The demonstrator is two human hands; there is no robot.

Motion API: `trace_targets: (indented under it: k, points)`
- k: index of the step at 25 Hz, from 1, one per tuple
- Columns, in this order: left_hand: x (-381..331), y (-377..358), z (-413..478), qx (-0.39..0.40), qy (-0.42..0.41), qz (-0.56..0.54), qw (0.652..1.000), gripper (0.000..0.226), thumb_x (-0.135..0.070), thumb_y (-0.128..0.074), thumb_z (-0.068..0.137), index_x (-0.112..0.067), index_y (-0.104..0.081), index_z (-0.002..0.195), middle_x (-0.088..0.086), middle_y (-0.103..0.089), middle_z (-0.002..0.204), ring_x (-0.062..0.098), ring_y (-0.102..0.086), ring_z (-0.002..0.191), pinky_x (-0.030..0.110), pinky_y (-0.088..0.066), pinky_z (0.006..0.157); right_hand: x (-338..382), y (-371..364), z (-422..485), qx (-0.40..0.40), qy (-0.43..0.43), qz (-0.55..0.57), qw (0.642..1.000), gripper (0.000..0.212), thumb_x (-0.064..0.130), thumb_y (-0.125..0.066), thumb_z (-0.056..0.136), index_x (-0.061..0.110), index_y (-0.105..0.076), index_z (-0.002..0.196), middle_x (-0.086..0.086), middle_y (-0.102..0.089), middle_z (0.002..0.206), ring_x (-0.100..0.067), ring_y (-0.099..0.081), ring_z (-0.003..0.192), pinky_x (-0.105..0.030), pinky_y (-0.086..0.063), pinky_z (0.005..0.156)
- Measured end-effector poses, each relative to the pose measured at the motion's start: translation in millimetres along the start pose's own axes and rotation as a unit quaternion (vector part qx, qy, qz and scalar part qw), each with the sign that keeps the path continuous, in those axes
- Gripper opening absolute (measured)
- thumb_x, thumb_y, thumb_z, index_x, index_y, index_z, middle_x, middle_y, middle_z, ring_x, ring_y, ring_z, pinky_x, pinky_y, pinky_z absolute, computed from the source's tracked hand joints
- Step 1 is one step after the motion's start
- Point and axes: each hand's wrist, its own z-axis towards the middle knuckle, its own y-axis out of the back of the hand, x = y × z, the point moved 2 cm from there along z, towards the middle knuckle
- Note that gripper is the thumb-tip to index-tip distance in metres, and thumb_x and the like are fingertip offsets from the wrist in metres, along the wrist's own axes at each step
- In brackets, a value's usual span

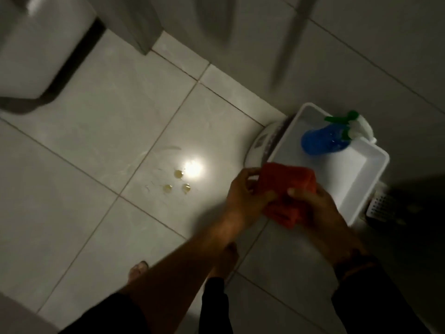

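A folded red cloth (286, 189) is held between both hands above the near corner of a white plastic tub (361, 189). My left hand (243, 196) grips the cloth's left side with thumb and fingers curled on it. My right hand (313, 201) grips its right side, thumb on top. A blue spray bottle (322, 141) with a green and white trigger head lies inside the tub at its far end. Three small yellowish drops (178, 183) and faint smears mark the white floor tile left of my hands, beside a bright light reflection.
The tub sits against the tiled wall, partly over a round white scale-like object (261, 143). A white toilet base (36, 49) stands at the far left. A perforated white item (379, 208) lies right of the tub. My bare feet (137, 271) are on the tiles below.
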Motion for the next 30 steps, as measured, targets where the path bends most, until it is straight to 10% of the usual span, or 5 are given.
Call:
trace_targets:
  k: [3, 8, 14, 22, 30]
  points:
    - [30, 80, -37, 0.007, 0.015, -0.013, 1.000, 0.063, 0.003, -0.086, 0.079, -0.016, -0.065, 0.135, 0.006, -0.073, 0.116, 0.018, -0.070, 0.101, 0.024, -0.061, 0.078, -40, -63, -26, 0.182, -0.091, -0.005, 0.979, 0.055, 0.005, -0.063, 0.101, 0.005, -0.056, 0.155, -0.030, -0.064, 0.152, -0.051, -0.059, 0.143, -0.068, -0.042, 0.125]
    - [125, 210, -52, -0.108, 0.048, -0.030, 0.993, 0.049, -0.012, -0.083, 0.089, -0.014, -0.066, 0.135, 0.011, -0.073, 0.114, 0.023, -0.070, 0.096, 0.035, -0.056, 0.081, -124, -153, 1, 0.122, -0.161, -0.106, 0.974, 0.034, 0.023, -0.067, 0.096, 0.015, -0.073, 0.129, -0.009, -0.088, 0.114, -0.029, -0.083, 0.109, -0.044, -0.067, 0.099]
    - [297, 360, -7, -0.263, 0.107, 0.315, 0.905, 0.079, -0.063, -0.049, 0.102, -0.026, -0.031, 0.170, 0.005, -0.042, 0.171, 0.031, -0.045, 0.154, 0.047, -0.041, 0.122, -162, -218, 135, 0.023, 0.095, -0.397, 0.912, 0.030, 0.006, -0.058, 0.109, -0.006, -0.066, 0.135, -0.010, -0.077, 0.081, -0.004, -0.070, 0.053, -0.019, -0.057, 0.051]
    - [434, 414, 107, -0.389, -0.007, 0.453, 0.802, 0.077, -0.051, -0.035, 0.107, -0.021, -0.015, 0.175, 0.012, -0.006, 0.184, 0.039, -0.006, 0.170, 0.066, -0.003, 0.132, -206, -257, 312, -0.097, 0.310, -0.730, 0.601, 0.068, 0.039, -0.046, 0.094, 0.010, -0.052, 0.156, -0.030, -0.063, 0.147, -0.055, -0.052, 0.139, -0.058, -0.044, 0.118]
    - [485, 422, 139, -0.479, -0.082, 0.494, 0.722, 0.075, -0.053, -0.030, 0.106, -0.027, -0.015, 0.175, 0.013, -0.007, 0.184, 0.039, -0.012, 0.169, 0.069, 0.001, 0.130, -284, -304, 359, -0.096, 0.390, -0.743, 0.535, 0.095, 0.046, -0.038, 0.092, 0.005, -0.011, 0.174, -0.018, -0.008, 0.184, -0.042, -0.002, 0.171, -0.057, 0.000, 0.139]
